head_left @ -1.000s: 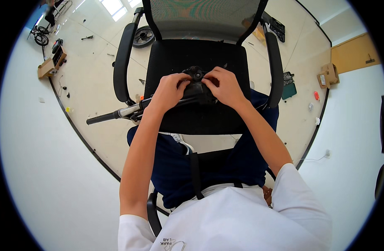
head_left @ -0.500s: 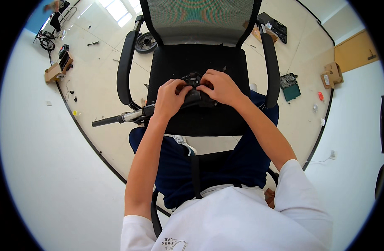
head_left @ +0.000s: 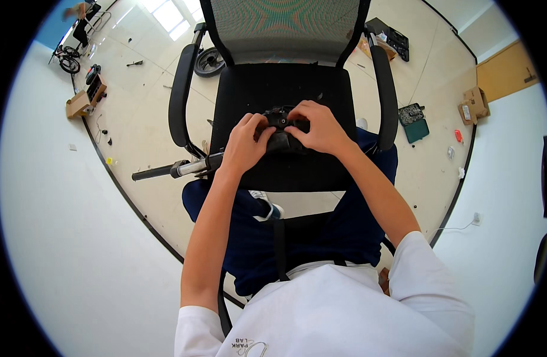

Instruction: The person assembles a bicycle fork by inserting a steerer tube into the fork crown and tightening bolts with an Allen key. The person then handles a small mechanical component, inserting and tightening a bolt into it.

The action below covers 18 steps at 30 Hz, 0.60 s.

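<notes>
The left hand [head_left: 245, 143] and right hand [head_left: 321, 128] pinch a compact black mechanical part [head_left: 279, 121], fingers [head_left: 298, 135] narrowed; seemingly rigid and hefty, best held at its sides.

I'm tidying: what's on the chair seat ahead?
A black part between the left hand and right hand, a bar across the left edge, a small dark scrap. The seat under the part is hidden.
</notes>
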{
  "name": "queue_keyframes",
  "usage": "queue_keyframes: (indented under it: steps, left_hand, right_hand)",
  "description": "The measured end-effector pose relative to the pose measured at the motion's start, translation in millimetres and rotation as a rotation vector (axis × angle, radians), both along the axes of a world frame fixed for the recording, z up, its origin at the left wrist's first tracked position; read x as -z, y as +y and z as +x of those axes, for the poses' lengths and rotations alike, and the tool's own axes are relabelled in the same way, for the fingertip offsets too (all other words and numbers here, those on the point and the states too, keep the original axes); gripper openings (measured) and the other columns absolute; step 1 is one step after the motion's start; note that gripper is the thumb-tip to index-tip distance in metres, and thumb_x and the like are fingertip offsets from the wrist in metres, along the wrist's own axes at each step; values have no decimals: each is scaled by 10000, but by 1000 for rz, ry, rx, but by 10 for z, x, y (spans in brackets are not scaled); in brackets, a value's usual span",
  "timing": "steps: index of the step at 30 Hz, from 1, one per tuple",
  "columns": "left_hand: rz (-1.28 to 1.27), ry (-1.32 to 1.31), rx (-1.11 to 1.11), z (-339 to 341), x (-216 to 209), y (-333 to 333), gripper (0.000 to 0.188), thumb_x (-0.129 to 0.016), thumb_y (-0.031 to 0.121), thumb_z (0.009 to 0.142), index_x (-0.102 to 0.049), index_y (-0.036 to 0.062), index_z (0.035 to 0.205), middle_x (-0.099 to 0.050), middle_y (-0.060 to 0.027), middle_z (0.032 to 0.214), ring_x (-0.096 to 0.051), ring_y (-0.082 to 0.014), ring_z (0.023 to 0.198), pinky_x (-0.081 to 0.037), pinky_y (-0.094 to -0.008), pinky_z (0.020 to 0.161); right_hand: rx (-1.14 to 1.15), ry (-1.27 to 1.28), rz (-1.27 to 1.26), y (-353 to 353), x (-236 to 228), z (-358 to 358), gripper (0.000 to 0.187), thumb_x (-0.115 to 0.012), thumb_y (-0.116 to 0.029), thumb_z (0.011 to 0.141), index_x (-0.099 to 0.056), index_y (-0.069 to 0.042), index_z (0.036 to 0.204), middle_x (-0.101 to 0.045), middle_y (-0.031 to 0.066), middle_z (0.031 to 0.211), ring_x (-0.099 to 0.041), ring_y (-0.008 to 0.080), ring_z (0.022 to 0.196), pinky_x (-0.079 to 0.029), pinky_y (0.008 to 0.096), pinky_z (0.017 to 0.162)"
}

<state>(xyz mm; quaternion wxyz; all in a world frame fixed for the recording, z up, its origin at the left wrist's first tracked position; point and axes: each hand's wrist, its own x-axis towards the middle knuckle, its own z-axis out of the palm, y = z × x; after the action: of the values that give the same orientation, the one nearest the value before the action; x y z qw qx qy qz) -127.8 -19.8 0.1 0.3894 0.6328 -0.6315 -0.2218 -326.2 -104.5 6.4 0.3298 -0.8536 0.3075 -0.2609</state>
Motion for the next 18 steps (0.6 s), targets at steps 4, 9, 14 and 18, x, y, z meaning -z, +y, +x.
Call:
queue_keyframes:
  steps: [4,9,14,18]
  left_hand:
    - [-29,46,60,58,25,-1,129,-720,59,867,-653,-21,943,-644,-132,909,-661,-269,756,-527,-321,673]
    - [11,-33,-20,15,51,-12,125,-712,27,854,-655,-24,953,-645,-130,927,-664,-249,743,-532,-318,672]
    - [-14,34,20,21,-14,4,119,-736,41,844,-670,-19,923,-642,-121,884,-660,-221,713,-523,-303,648]
    - [-89,53,34,72,76,-17,100,-748,44,835,-688,-13,893,-635,-107,862,-652,-208,686,-514,-297,628]
  right_hand:
    - [15,38,-137,56,63,-1,154,-740,-91,820,-711,1,940,-611,94,914,-615,269,886,-519,375,781]
    - [-117,-29,-257,-14,154,0,151,-749,-103,814,-711,3,915,-613,98,917,-614,275,893,-517,372,788]
    - [5,-50,-115,89,43,9,128,-732,-77,815,-710,3,912,-622,102,917,-610,280,904,-514,373,799]
    - [71,32,-131,118,72,-16,111,-718,-61,820,-714,-1,913,-627,101,933,-607,275,914,-513,369,800]
